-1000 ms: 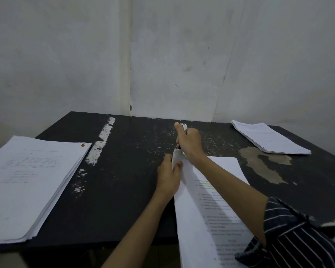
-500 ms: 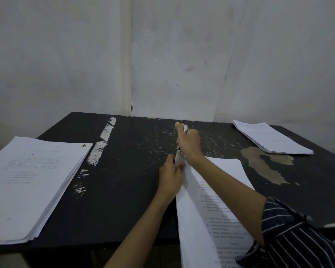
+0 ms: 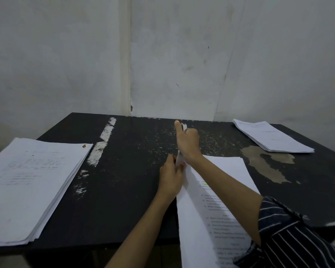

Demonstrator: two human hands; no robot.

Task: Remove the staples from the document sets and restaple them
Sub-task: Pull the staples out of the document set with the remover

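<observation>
A printed document set (image 3: 217, 192) lies on the black table (image 3: 124, 180), hanging over its near edge. My left hand (image 3: 171, 179) pinches the set's top-left corner and lifts it off the table. My right hand (image 3: 188, 144) grips a small metal tool (image 3: 184, 127), a stapler or staple remover, right at that corner; only the tool's silver tip shows above my fingers. The corner itself is mostly hidden between both hands.
A thick stack of papers (image 3: 27, 188) lies at the left, with a small brown object (image 3: 84, 146) on its far corner. A thinner stack (image 3: 271, 138) sits at the far right. Worn patches mark the tabletop. White walls stand close behind.
My left hand has slid slightly forward along the corner of the set. My right hand stays at the same spot with the tool.
</observation>
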